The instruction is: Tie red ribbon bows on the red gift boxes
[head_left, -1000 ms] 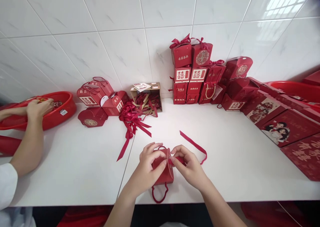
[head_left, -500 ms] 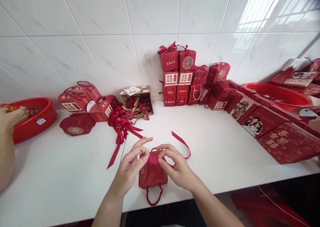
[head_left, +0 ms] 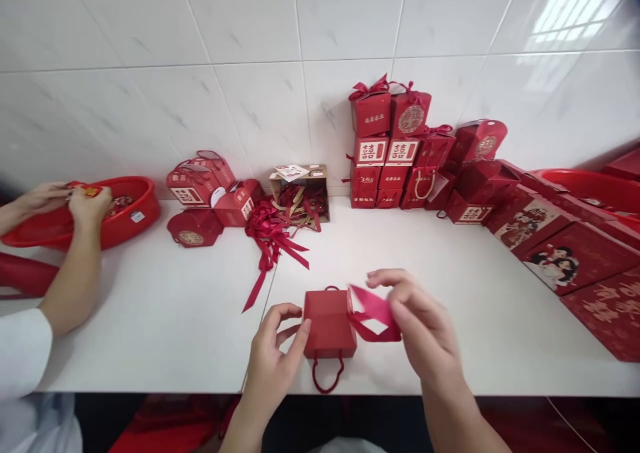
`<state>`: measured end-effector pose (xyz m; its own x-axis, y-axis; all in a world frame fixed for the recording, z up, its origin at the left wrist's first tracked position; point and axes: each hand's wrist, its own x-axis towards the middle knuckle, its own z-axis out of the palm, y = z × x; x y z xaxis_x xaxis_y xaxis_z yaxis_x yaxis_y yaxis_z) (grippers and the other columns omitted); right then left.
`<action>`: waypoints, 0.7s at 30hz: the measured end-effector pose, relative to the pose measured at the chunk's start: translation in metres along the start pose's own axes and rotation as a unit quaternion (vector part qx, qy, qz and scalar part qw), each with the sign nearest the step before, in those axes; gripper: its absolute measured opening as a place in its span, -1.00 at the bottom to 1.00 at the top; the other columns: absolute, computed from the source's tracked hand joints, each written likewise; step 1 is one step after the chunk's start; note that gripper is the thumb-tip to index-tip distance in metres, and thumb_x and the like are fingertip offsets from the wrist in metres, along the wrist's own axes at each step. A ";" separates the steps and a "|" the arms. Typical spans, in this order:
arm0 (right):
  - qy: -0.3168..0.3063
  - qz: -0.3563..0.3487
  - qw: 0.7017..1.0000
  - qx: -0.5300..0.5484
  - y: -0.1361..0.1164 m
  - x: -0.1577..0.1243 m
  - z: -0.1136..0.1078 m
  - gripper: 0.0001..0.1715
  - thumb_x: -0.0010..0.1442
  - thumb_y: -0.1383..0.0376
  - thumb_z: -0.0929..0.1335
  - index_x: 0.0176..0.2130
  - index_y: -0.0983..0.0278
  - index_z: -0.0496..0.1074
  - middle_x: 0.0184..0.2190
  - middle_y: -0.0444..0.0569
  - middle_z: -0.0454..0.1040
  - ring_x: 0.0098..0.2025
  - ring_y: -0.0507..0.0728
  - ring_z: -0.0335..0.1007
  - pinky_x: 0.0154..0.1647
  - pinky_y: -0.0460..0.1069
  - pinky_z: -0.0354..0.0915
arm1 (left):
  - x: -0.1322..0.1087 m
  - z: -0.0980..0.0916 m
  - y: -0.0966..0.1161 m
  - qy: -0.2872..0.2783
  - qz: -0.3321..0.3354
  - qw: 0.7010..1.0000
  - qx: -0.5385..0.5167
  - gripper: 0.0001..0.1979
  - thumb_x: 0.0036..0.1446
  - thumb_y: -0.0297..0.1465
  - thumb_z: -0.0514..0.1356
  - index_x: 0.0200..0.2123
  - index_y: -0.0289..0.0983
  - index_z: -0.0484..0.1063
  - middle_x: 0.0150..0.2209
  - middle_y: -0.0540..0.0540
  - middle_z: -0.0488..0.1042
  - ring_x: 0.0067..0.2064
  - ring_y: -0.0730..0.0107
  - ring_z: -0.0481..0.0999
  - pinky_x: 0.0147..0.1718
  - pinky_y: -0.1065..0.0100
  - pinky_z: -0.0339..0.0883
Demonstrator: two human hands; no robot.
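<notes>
A small red gift box (head_left: 330, 325) with rope handles lies near the table's front edge, one handle loop hanging toward me. My left hand (head_left: 280, 353) grips its left side, thumb on the top face and fingers along the edge. To the right of the box, my right hand (head_left: 425, 326) pinches a shiny crimson ribbon (head_left: 376, 310). The ribbon stretches from the box's right side up to these fingers, folded in a loop and slightly blurred. My right fingertips partly hide the held end.
A pile of ribbons (head_left: 267, 233) lies beside a cardboard box of ribbon scraps (head_left: 324, 196). Finished red boxes (head_left: 370, 116) are stacked by the wall, with larger boxes (head_left: 575, 256) at right. At left, a co-worker's hands (head_left: 90, 203) work above a red basin (head_left: 133, 206).
Both hands were together at a ribbon over the box. Now my left hand holds the box's side and my right has drawn the ribbon out rightward. The view has shifted left.
</notes>
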<state>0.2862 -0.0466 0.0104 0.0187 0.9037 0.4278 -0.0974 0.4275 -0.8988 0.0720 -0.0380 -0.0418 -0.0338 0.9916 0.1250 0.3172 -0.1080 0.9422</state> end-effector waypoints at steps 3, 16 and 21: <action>-0.105 0.071 0.985 -0.116 0.020 0.010 0.021 -0.73 0.32 0.22 0.24 -0.41 0.19 0.35 0.03 0.01 0.36 0.14 0.25 0.22 0.12 0.20 0.12 | 0.000 0.003 0.002 0.056 -0.043 0.995 -0.075 -0.72 0.12 -0.17 0.22 -0.20 -0.20 0.34 -0.20 -0.10 0.42 -0.09 0.26 0.48 -0.16 0.34 0.45; -0.211 0.117 0.953 -0.183 0.044 0.015 0.036 -0.76 0.32 0.20 0.23 -0.35 0.19 0.38 0.20 0.00 0.25 0.32 0.24 -0.01 0.26 0.30 -0.06 | -0.001 0.007 -0.025 0.081 -0.048 0.987 -0.132 -0.61 0.10 -0.14 0.23 -0.07 -0.18 0.29 -0.10 -0.12 0.42 -0.02 0.28 0.47 -0.04 0.29 0.37; -0.220 0.121 0.954 -0.166 0.046 0.014 0.035 -0.74 0.31 0.18 0.23 -0.37 0.19 0.37 0.18 0.01 0.26 0.32 0.25 -0.05 0.27 0.33 -0.07 | -0.001 0.009 -0.019 0.090 -0.058 0.985 -0.139 -0.60 0.08 -0.11 0.24 -0.08 -0.19 0.31 -0.12 -0.12 0.45 -0.03 0.25 0.49 -0.03 0.27 0.37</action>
<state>0.2475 -0.0150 -0.0213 -0.3908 0.9101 0.1377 0.2751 0.2583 -0.9261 0.0745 -0.0367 -0.0628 -0.2308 0.9721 0.0410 0.0314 -0.0347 0.9989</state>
